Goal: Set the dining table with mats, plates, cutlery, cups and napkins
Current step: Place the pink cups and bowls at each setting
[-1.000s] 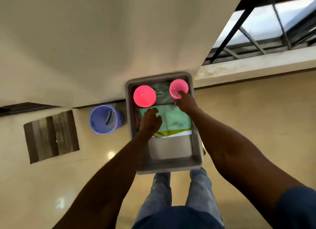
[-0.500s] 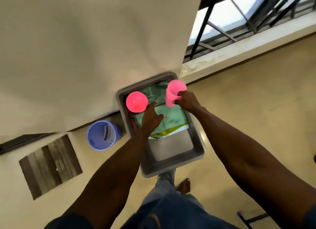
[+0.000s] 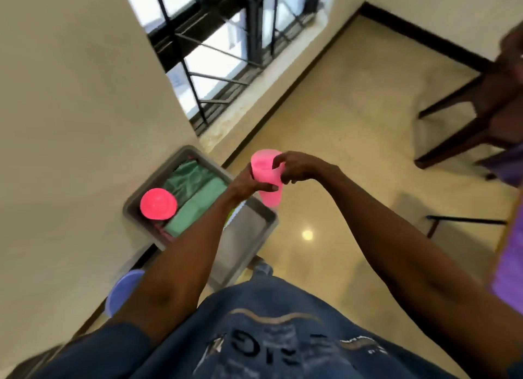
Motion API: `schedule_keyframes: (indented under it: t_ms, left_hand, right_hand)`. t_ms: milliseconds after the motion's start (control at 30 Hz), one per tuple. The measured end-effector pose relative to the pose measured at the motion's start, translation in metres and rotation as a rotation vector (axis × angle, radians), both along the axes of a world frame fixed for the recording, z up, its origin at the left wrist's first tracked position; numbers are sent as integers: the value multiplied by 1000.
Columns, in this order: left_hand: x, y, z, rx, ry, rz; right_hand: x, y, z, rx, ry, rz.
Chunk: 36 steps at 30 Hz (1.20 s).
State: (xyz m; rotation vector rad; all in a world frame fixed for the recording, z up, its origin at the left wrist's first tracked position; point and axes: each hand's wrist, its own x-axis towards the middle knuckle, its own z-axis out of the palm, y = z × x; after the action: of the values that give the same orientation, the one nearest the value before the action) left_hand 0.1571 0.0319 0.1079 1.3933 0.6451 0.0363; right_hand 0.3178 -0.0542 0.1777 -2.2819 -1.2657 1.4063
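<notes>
Here, both hands meet on a pink cup [image 3: 267,180] held in the air just beyond the near right corner of the grey tub [image 3: 249,238]. The left hand [image 3: 249,182] wraps its fingers around the cup's body from the tub side, while the right hand [image 3: 297,166] pinches the rim with thumb and fingertips, both forearms reaching forward from a denim-clad torso. A second pink cup [image 3: 158,203] stands inside the tub at its far left corner, beside folded green cloth [image 3: 198,197]. Half a second ago the right hand alone was lifting the cup over the tub and the left hand lay on the cloth; now the cup has cleared the tub's rim and the left hand has joined the grasp.
</notes>
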Motion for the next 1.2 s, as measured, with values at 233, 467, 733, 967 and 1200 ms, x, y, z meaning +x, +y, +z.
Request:
schedule_keyframes:
  t_ms: [233, 467, 733, 967, 1200]
  left_hand:
    - [27, -114, 49, -77, -89, -99]
    - [67, -250, 85, -210, -136, -322]
    - [103, -352, 115, -425, -104, -560]
    - [164, -415, 129, -501, -68, -837]
    - [243, -472, 132, -363, -128, -847]
  right_hand:
    - [-16, -189, 21, 470, 324, -780]
    - [-61, -330, 22, 549, 275, -1002]
    - [-57, -439, 42, 675, 596, -1140]
    - [-36, -504, 63, 768, 733, -1329]
    - [27, -539, 63, 805, 438, -1484]
